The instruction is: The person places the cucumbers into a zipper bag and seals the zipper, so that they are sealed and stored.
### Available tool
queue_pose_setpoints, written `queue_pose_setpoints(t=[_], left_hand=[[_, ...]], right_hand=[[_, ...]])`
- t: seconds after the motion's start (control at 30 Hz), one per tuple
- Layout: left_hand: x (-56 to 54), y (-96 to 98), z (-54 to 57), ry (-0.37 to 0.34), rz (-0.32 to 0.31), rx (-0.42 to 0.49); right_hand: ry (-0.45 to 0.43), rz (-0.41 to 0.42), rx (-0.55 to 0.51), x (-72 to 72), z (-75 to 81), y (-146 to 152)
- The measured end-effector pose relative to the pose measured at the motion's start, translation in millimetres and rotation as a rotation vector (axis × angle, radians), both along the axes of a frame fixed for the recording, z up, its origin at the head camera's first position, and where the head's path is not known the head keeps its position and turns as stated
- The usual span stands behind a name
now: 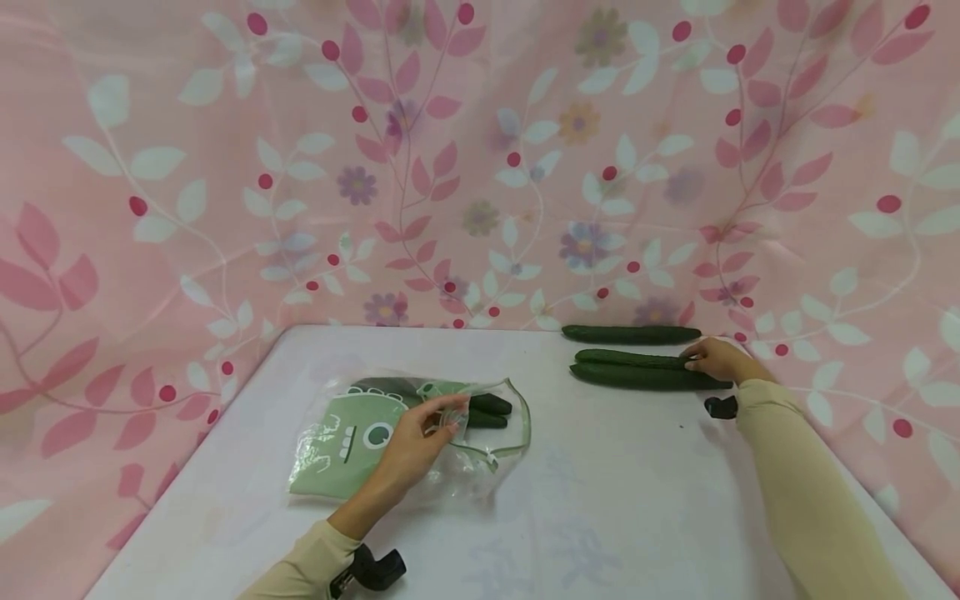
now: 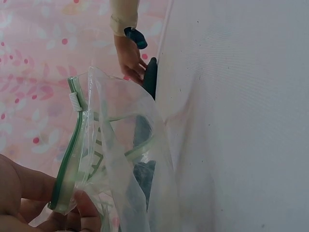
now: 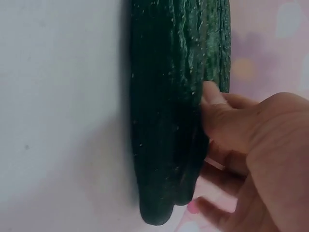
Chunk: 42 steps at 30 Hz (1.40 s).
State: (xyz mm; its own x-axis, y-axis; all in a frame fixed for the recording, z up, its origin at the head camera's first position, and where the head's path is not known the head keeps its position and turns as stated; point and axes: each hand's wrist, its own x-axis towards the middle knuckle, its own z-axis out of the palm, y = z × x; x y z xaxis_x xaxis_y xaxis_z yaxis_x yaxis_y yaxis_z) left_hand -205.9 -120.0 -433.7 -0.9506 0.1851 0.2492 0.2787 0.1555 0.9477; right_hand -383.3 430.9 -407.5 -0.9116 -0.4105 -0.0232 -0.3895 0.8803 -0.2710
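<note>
My left hand (image 1: 412,446) pinches the open mouth of a clear plastic zip bag (image 1: 330,479) printed with a green cartoon monster. A green zip strip (image 2: 72,150) with a small white slider (image 2: 75,102) edges the bag's mouth in the left wrist view. Inside lie dark green cucumbers (image 1: 491,406), their ends towards the opening at the right. At the back right, my right hand (image 1: 720,360) grips a cucumber (image 1: 626,359) near its right end, thumb on one side and fingers on the other. Another cucumber (image 3: 154,96) lies alongside it, on the near side.
A further cucumber (image 1: 630,335) lies by the white table's (image 1: 600,500) back edge, behind the pair. Pink floral cloth (image 1: 480,167) hangs behind and at both sides. Each wrist wears a black camera, such as the left one (image 1: 378,571).
</note>
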Motion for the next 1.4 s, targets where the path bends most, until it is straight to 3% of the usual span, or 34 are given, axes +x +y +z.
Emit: queue_pose_setpoints(t=[0.2, 0.43, 0.73, 1.03, 1.4], left_hand=[[-1.3, 0.3, -0.8, 0.012, 0.000, -0.003], [-1.2, -0.7, -0.2, 0.013, 0.006, -0.004], [-0.1, -1.5, 1.7, 0.003, 0.006, -0.012], [1.6, -1.8, 4.6, 0.003, -0.003, 0.003], [1.9, -2.2, 5.2, 0.003, -0.013, -0.002]], right_hand=[[0.115, -0.001, 0.021, 4.4, -4.2, 2], [0.095, -0.058, -0.123, 12.1, 5.5, -2], [0.108, -0.097, -0.177, 23.1, 16.2, -9], [0.137, -0.160, -0.286, 50.2, 25.6, -31], [0.153, -0.150, -0.382, 87.7, 25.1, -62]])
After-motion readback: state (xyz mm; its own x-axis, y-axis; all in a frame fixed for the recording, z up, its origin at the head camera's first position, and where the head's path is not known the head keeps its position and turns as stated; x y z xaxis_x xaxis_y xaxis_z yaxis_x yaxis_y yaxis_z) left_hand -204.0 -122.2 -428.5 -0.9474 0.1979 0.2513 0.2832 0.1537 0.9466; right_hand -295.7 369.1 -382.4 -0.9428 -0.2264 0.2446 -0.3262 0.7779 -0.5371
